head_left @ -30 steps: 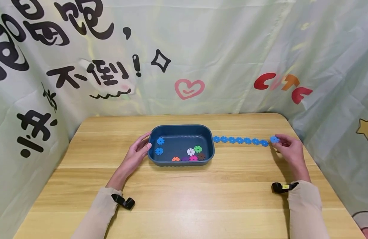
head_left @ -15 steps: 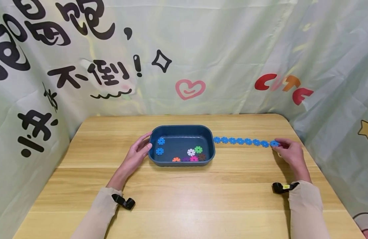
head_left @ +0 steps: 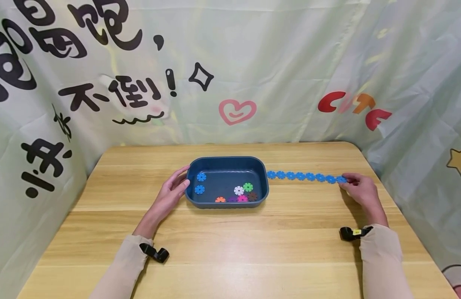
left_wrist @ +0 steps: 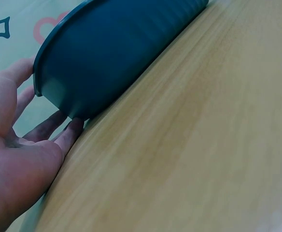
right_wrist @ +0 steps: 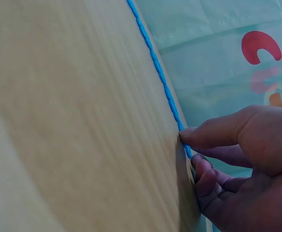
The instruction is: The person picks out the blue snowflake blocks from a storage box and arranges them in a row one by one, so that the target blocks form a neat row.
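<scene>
A dark blue tray (head_left: 226, 205) sits on the table, and my left hand (head_left: 169, 194) grips its left end, thumb at the rim and fingers against the outer wall in the left wrist view. Two blue snowflake discs (head_left: 200, 182) lie inside at the left. From the tray's right side, a row of blue snowflake discs (head_left: 300, 176) runs rightward on the tabletop. At its right end my right hand (head_left: 362, 192) pinches the last blue disc (head_left: 341, 179) between thumb and fingers, its edge right at the neighbouring disc. Seen edge-on in the right wrist view, the row (right_wrist: 155, 60) lies flat.
Toward the tray's front right are more discs: white (head_left: 239, 190), green (head_left: 248, 187), pink (head_left: 242, 198), brown (head_left: 252, 196), purple (head_left: 232, 199) and orange (head_left: 220, 199). A printed curtain (head_left: 283, 74) hangs behind the wooden table (head_left: 238, 253).
My right hand has brought the last blue disc down and slightly left to the end of the row. The left hand and the tray have stayed in place.
</scene>
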`<action>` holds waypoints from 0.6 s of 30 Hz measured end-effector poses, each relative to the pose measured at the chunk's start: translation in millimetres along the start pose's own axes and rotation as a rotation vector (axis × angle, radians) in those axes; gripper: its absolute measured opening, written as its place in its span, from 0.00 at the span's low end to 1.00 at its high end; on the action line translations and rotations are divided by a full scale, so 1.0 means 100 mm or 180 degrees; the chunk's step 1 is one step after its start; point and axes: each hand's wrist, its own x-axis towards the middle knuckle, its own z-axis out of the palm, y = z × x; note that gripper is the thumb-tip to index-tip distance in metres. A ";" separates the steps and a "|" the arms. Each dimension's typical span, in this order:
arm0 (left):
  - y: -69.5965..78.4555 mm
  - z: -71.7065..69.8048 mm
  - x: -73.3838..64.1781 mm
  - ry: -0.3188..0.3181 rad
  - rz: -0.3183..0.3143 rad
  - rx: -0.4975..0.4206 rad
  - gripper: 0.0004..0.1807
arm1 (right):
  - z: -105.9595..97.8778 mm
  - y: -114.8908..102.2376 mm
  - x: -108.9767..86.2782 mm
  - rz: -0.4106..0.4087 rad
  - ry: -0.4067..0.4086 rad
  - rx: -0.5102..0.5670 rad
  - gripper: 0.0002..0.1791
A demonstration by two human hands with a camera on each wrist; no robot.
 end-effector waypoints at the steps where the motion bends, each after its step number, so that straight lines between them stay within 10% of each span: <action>1: 0.00 0.00 0.00 0.0006 -0.0004 0.0011 0.31 | 0.00 0.00 0.00 -0.0014 0.0008 -0.0015 0.24; 18: 0.01 0.00 -0.02 0.0023 -0.0007 0.0038 0.30 | -0.11 -0.19 -0.09 -0.0149 0.0065 0.0280 0.27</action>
